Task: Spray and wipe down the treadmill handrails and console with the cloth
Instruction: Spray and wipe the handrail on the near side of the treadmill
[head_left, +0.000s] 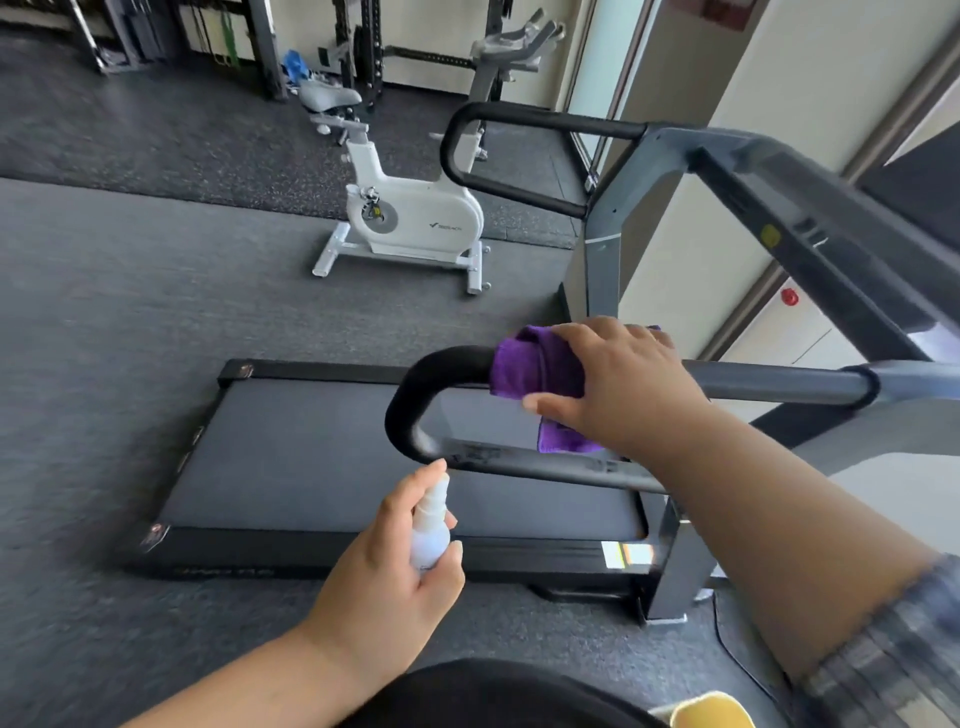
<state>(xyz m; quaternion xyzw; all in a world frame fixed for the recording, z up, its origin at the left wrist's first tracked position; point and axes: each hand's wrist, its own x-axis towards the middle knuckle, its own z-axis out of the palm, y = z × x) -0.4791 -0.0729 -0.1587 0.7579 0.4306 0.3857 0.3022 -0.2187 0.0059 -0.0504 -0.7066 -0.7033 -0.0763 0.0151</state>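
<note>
Head view: wiping the near treadmill handrail (727, 382) with a purple cloth (540, 371), spray bottle (431, 525) at the ready.

Right hand (618, 384) lying over the handrail's upper bar, fingers curling around the cloth and bar, thumb pressing in on the near side; cloth wrapping the bar just beside the black padded bend, one corner hanging down below the bar. Left hand (384, 577) gripping the small white spray bottle just below and in front of the handrail's bend, fingers closing round the body, nozzle tip pointing up toward the lower bar, close to it but apart. Treadmill belt (322, 457) lying beneath the handrail. Far handrail (519, 124) showing beyond it, white exercise bike (410, 213) standing further past that on the dark floor.
</note>
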